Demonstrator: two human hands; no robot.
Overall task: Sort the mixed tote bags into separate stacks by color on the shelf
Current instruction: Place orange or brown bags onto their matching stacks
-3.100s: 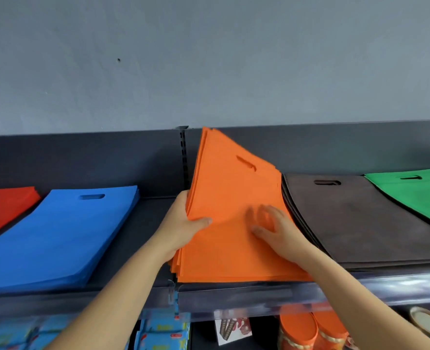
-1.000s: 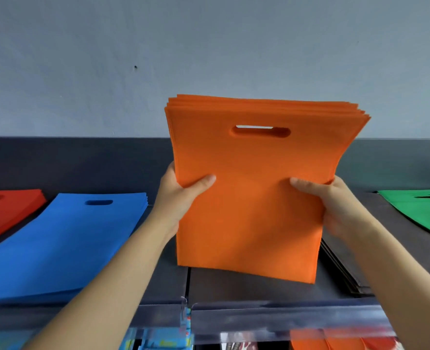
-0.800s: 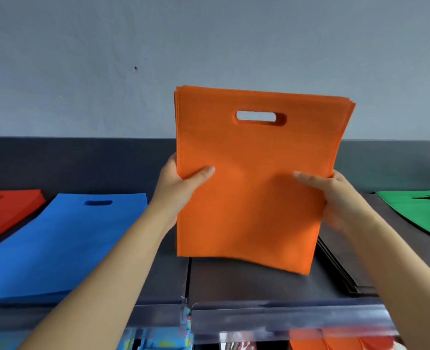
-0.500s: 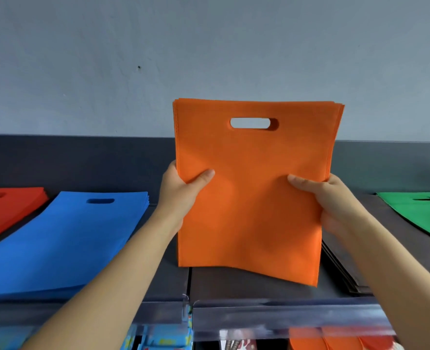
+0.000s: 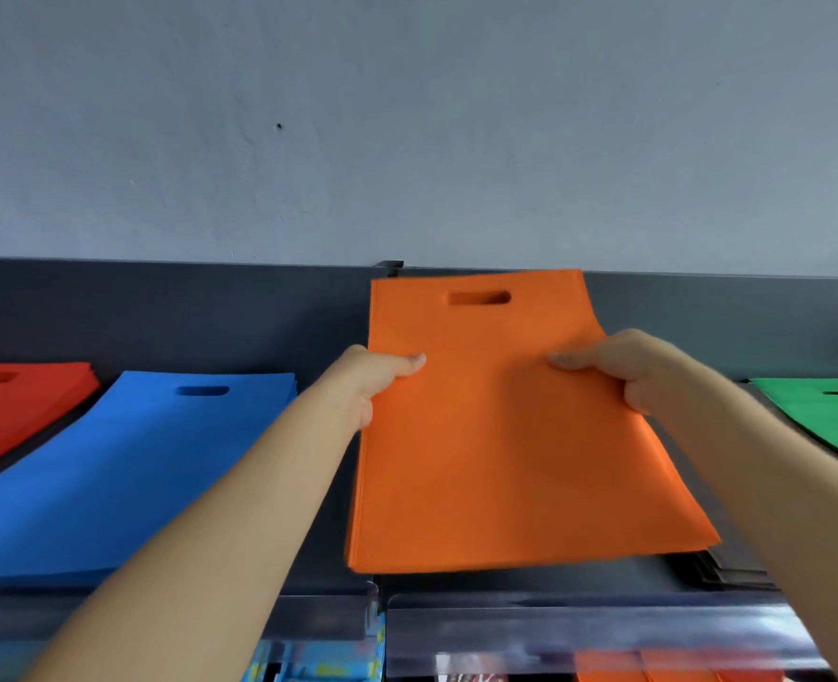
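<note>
1. orange bags (image 5: pixel 505 435), a flush stack, were held over the shelf (image 5: pixel 186 317) between the blue bags (image 5: pixel 112 460) and the green bags (image 5: pixel 830 415), with the handle slot (image 5: pixel 479 297) at the far end, near the back panel.
2. the stack sloped down toward the camera. whether its near edge touched the shelf could not be told.
3. the left hand (image 5: pixel 373 381) pinched the stack's left edge, thumb flat on top. its fingers were hidden beneath the bags.
4. the right hand (image 5: pixel 618 371) pinched the right edge the same way, thumb on top and curled fingers partly tucked under.
5. dark bags (image 5: pixel 732 568) showed only as a sliver of layered edges at the orange stack's near right corner. the rest was covered by the orange bags and the right forearm.
6. the red bags (image 5: pixel 13 401) were cut off by the left border of the view, and the green bags by the right border.
7. the blue stack lay flat, its near part hidden by the left forearm.
8. below the shelf's clear front strip (image 5: pixel 579 627), blue packets (image 5: pixel 309 666) and something orange (image 5: pixel 653 671) were too blurred to identify.
9. a pale wall (image 5: pixel 407 115) filled the upper half of the view.
</note>
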